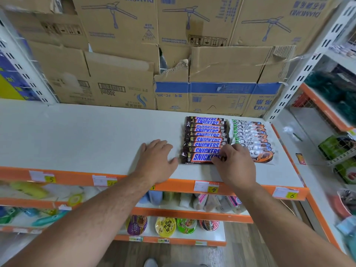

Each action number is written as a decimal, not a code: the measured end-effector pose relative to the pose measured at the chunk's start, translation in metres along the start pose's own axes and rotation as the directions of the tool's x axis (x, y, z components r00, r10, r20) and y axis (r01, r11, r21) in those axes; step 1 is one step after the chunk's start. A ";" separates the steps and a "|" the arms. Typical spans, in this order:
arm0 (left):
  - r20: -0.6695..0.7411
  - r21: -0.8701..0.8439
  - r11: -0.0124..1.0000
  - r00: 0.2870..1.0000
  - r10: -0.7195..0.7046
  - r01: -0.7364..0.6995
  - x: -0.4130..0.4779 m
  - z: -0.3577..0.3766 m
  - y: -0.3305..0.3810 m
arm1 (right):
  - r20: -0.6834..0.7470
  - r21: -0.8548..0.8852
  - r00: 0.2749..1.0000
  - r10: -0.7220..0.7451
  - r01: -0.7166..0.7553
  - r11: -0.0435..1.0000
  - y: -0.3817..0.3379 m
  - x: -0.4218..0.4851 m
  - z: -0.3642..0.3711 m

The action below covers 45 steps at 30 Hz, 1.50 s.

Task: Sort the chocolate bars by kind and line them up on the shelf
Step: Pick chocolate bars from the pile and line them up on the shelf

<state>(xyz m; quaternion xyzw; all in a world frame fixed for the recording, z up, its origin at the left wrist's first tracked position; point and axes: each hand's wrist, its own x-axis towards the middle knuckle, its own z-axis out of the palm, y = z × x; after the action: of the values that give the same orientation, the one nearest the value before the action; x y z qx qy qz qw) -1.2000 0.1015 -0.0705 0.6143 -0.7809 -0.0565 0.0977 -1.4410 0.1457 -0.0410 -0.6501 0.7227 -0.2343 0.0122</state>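
Snickers bars (205, 140) stacked in one overlapping column on the white shelf (86, 135), brown wrappers, blue lettering facing up, nearest bar at the front of the column. Just right of that column, a second column of white-wrapped chocolate bars (250, 134) with green and orange ends, lined up the same way, the two columns nearly touching.

Left hand (157, 158) flat on the shelf just left of the Snickers column, palm down, fingers spread and gripping nothing, thumb tip close to the left end of the nearest bar. Right hand (236, 165) at the right end of the nearest Snickers bar, fingers curled down onto the wrapper end, partly covering the front of the white-wrapped column; pinch or mere press, cannot tell.

Behind the Snickers column, cardboard boxes (173, 74) along the back of the shelf. In front of it, an orange shelf edge (183, 186) with yellow price tags.
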 end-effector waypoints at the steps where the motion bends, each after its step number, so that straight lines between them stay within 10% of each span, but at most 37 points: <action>1: 0.005 -0.001 1.000 1.000 -0.001 0.001 0.000 0.000 0.000 | -0.008 -0.029 1.000 -0.023 0.023 0.999 0.001 -0.001 0.000; 24: 0.048 -0.103 0.976 0.981 -0.189 0.193 -0.039 -0.039 -0.017 | 0.214 0.044 0.924 -0.316 0.314 0.948 -0.056 -0.013 -0.013; 45: -0.113 -0.132 0.923 0.920 -0.375 0.360 -0.181 -0.135 -0.346 | 0.308 0.174 0.808 -0.502 0.472 0.865 -0.419 -0.053 0.124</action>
<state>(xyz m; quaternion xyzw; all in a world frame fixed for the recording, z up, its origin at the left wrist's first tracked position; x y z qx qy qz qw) -0.8009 0.1984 -0.0256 0.7463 -0.6388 -0.0740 0.1715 -1.0014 0.1374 -0.0176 -0.8430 0.5071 -0.1446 0.1062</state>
